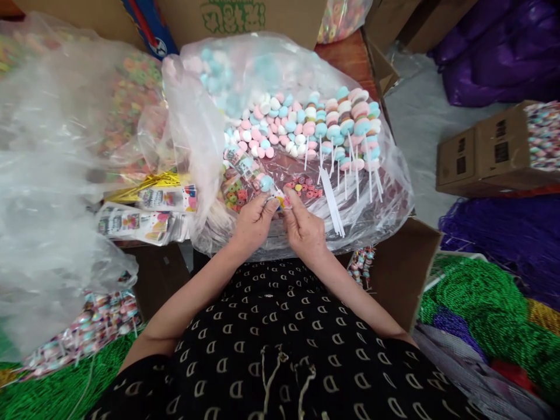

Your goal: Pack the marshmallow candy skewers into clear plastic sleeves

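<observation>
Both hands meet over a clear plastic sheet at the lower end of a candy skewer in a printed clear wrapper point(247, 168). With thumb and fingers, my left hand point(254, 220) pinches the wrapper's end below a blue candy. Closed at the same end, my right hand point(305, 226) has its thumb and forefinger by a small yellow and pink bit. Loose pink, white and blue candies point(280, 123) lie beyond the hands. Unwrapped candy skewers point(345, 125) on white sticks are lined up at the right. Small red ring candies point(310, 188) lie just past my right hand.
White sticks point(331, 201) lie right of my hands. Printed wrappers point(135, 221) are stacked at left, near a big bag of ring candies point(131, 99). Cardboard boxes point(476, 149), green bead strings point(476, 297) and finished wrapped skewers point(94, 326) surround the table.
</observation>
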Demonstrator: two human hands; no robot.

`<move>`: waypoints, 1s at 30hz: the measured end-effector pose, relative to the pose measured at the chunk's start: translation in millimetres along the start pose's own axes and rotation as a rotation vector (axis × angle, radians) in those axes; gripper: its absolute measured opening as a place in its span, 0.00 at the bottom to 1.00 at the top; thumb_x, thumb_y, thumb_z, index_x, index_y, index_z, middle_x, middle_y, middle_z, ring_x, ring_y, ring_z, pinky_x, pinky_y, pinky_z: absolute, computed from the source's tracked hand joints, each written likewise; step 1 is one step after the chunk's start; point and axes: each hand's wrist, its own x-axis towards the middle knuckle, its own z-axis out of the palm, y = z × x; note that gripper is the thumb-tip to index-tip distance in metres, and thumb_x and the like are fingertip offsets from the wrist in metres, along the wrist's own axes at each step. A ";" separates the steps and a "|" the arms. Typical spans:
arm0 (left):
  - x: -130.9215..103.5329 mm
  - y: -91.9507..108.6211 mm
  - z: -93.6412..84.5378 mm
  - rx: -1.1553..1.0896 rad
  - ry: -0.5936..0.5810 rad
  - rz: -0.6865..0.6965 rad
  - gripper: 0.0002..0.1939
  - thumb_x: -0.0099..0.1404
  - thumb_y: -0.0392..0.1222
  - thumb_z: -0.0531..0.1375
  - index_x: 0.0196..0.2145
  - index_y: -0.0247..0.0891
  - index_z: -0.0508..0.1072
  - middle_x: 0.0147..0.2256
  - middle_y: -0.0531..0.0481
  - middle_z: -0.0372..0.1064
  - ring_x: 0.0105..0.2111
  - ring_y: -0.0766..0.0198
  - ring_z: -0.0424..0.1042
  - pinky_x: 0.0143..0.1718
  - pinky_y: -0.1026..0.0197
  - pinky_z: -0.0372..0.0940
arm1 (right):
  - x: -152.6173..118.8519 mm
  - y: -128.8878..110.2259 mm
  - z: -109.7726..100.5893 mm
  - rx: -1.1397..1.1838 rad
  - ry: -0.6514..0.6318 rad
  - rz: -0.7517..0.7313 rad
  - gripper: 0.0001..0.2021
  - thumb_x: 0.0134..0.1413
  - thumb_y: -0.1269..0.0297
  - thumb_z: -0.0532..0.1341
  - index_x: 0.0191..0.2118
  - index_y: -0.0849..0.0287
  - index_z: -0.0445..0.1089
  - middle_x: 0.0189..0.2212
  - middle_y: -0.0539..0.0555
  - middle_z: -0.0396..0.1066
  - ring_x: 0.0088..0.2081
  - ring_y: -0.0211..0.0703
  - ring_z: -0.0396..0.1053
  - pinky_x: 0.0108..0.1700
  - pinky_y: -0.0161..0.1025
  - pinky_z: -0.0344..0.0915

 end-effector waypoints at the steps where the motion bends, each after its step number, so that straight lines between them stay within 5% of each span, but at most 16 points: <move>1: 0.0 -1.2 0.7 0.021 -0.002 0.014 0.12 0.70 0.49 0.64 0.32 0.41 0.77 0.29 0.53 0.71 0.31 0.63 0.68 0.39 0.61 0.65 | 0.8 1.9 2.5 0.004 0.009 -0.034 0.22 0.75 0.61 0.50 0.68 0.54 0.66 0.56 0.60 0.80 0.45 0.48 0.83 0.49 0.41 0.80; 5: -0.6 -5.9 0.8 -0.011 -0.026 -0.025 0.15 0.69 0.54 0.64 0.31 0.41 0.77 0.29 0.52 0.72 0.34 0.61 0.70 0.44 0.59 0.67 | 1.4 9.2 10.5 0.021 0.035 -0.081 0.21 0.73 0.64 0.52 0.64 0.54 0.71 0.56 0.60 0.80 0.52 0.51 0.82 0.53 0.45 0.80; 13: 10.9 16.9 -6.1 -0.577 -0.029 -0.235 0.24 0.58 0.65 0.71 0.41 0.44 0.80 0.40 0.45 0.80 0.53 0.47 0.78 0.54 0.47 0.72 | -1.4 8.4 11.2 -0.020 0.107 -0.106 0.19 0.74 0.62 0.51 0.60 0.54 0.75 0.51 0.57 0.83 0.48 0.46 0.83 0.50 0.43 0.81; 17: 16.6 27.3 -1.8 -0.677 -0.073 -0.300 0.22 0.54 0.58 0.76 0.41 0.43 0.80 0.30 0.51 0.78 0.49 0.49 0.80 0.55 0.47 0.73 | -2.1 3.7 13.2 -0.005 0.055 -0.084 0.19 0.75 0.61 0.50 0.61 0.54 0.73 0.52 0.59 0.82 0.49 0.45 0.82 0.52 0.41 0.79; 23: 11.2 27.2 8.7 -0.660 -0.124 -0.296 0.14 0.64 0.54 0.71 0.41 0.44 0.79 0.19 0.58 0.61 0.48 0.54 0.81 0.55 0.50 0.73 | -4.9 -4.1 16.3 0.040 0.016 -0.059 0.18 0.75 0.59 0.51 0.53 0.58 0.77 0.36 0.58 0.83 0.36 0.46 0.81 0.42 0.40 0.77; 27: 9.0 20.7 3.4 -0.599 -0.108 -0.311 0.18 0.66 0.57 0.68 0.29 0.41 0.76 0.22 0.53 0.68 0.47 0.52 0.80 0.52 0.49 0.74 | 0.8 -8.6 2.8 0.145 -0.082 0.028 0.20 0.75 0.56 0.51 0.40 0.56 0.78 0.26 0.51 0.78 0.28 0.39 0.75 0.35 0.35 0.72; 30: 7.5 19.1 -6.9 -0.637 -0.136 -0.263 0.20 0.66 0.58 0.68 0.27 0.40 0.74 0.27 0.49 0.75 0.45 0.52 0.80 0.50 0.49 0.74 | 12.3 -6.2 -19.7 0.372 -0.137 0.105 0.17 0.72 0.51 0.58 0.38 0.55 0.79 0.28 0.49 0.79 0.29 0.37 0.75 0.36 0.36 0.73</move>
